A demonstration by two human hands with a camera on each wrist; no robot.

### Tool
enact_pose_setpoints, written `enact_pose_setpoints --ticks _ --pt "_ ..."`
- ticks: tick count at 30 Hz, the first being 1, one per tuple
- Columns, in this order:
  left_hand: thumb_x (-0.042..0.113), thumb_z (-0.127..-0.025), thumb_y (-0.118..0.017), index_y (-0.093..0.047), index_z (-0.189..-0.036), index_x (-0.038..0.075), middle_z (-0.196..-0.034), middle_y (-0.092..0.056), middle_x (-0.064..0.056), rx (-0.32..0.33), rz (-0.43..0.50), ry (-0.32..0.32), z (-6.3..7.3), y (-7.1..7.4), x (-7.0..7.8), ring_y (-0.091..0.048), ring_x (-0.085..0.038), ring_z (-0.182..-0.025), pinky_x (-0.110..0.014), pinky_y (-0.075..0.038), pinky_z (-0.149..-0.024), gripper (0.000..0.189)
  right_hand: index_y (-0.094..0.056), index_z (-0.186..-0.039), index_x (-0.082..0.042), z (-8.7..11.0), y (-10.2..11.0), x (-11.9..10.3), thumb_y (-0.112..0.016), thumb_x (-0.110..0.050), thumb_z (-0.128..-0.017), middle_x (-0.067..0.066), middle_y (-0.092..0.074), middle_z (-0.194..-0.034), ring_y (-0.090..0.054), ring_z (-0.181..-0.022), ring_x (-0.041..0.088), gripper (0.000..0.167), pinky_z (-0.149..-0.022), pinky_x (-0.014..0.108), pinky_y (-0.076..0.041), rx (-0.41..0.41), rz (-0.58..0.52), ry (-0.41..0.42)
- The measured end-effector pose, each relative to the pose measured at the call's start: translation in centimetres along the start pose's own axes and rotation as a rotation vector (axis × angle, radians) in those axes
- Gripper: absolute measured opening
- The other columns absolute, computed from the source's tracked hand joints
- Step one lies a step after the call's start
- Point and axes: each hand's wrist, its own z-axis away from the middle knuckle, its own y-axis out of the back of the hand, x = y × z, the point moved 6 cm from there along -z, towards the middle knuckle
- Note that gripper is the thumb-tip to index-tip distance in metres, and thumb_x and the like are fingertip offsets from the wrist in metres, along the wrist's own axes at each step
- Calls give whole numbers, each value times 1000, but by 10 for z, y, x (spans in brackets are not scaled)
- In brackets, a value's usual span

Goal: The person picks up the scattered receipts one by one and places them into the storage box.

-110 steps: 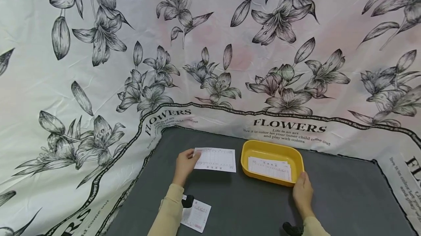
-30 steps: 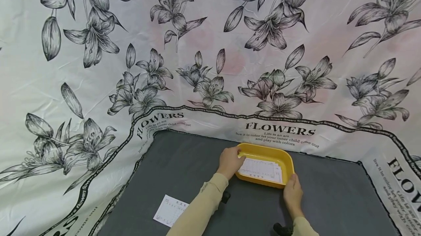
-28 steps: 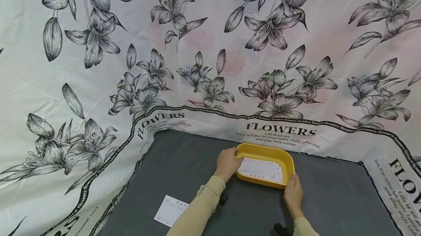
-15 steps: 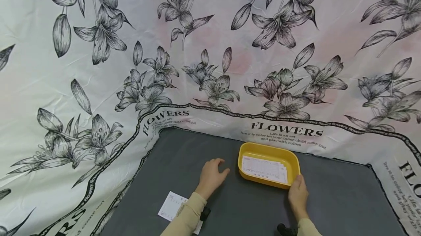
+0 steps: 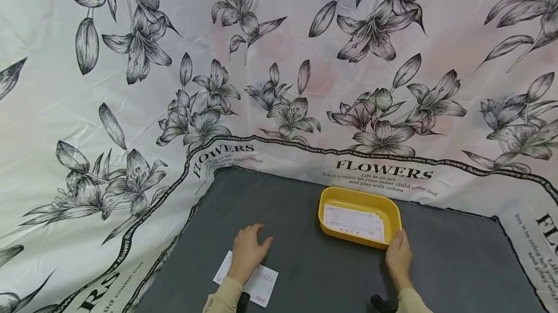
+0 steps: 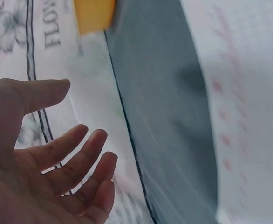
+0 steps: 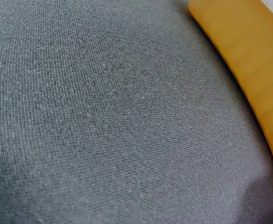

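Observation:
My left hand [image 5: 248, 252] is over the printed paper sheets [image 5: 263, 285] at the lower left, its thumb and fingers spread apart with nothing between them. In the left wrist view those sheets [image 6: 255, 116] lie beyond the relaxed fingers, showing faint red print. At the back, a yellow plastic tray [image 5: 385, 201] holds a small stack of printed sheets [image 5: 353, 222]. My right hand [image 5: 398, 259] grips the tray's near right corner, thumb along the outside wall. Only the tray's side [image 7: 248, 56] and dark cloth appear in the right wrist view; the right fingers are mostly hidden.
A dark grey cloth [image 5: 314, 274] covers the table. White flower-printed fabric [image 5: 287, 80] hangs behind and along the left, meeting the table at a black-edged border close behind the tray.
The left hand earlier carried a sheet to the tray and laid it on the stack. It has since let go and moved back left over the other sheets. The right hand stays at the tray.

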Motion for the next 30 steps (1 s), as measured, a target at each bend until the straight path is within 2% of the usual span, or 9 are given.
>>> enact_pose_setpoints --ticks 6,9,13,18,23,30 --pt "32 -84 -91 -75 -120 2 -99 -71 -11 -20 -46 149 14 11 -41 -65 -35 -95 -58 -54 -83 49 -27 -162 10 -3 2 0 -13 -38 -117 40 -33 -161 -29 -150 59 67 -126 69 -23 -19 0 -3" --pt "36 -82 -92 -73 -123 0 -105 -69 -16 -22 -94 218 24 15 -59 -61 -40 -102 -59 -52 -84 58 -28 -162 9 -3 2 -2 -13 -37 -117 40 -33 -160 -30 -150 59 66 -125 70 -24 -24 3 3" --pt "39 -79 -93 -67 -125 -8 -113 -64 -27 -21 -157 300 38 19 -78 -56 -46 -106 -63 -51 -85 71 -34 -159 8 0 3 -3 -14 -36 -117 41 -37 -157 -33 -147 59 64 -122 71 -27 -11 2 19" --pt "42 -74 -93 -59 -121 -19 -112 -58 -35 -59 -200 400 58 18 -96 -53 -51 -103 -67 -49 -84 84 -37 -157 8 5 2 -2 -13 -35 -117 41 -39 -156 -35 -145 60 63 -120 72 -28 -17 1 29" --pt "40 -75 -93 -57 -119 -21 -110 -55 -38 -66 -189 436 66 17 -108 -51 -53 -102 -69 -48 -84 84 -33 -160 9 7 0 1 -12 -35 -117 41 -37 -158 -33 -146 60 64 -121 72 -27 -34 15 12" --pt "37 -74 -93 -61 -116 -16 -107 -57 -35 -65 -148 436 61 17 -113 -52 -54 -103 -68 -47 -85 75 -29 -161 10 4 1 0 -12 -37 -117 42 -35 -159 -31 -148 60 67 -123 72 -25 -16 17 13"
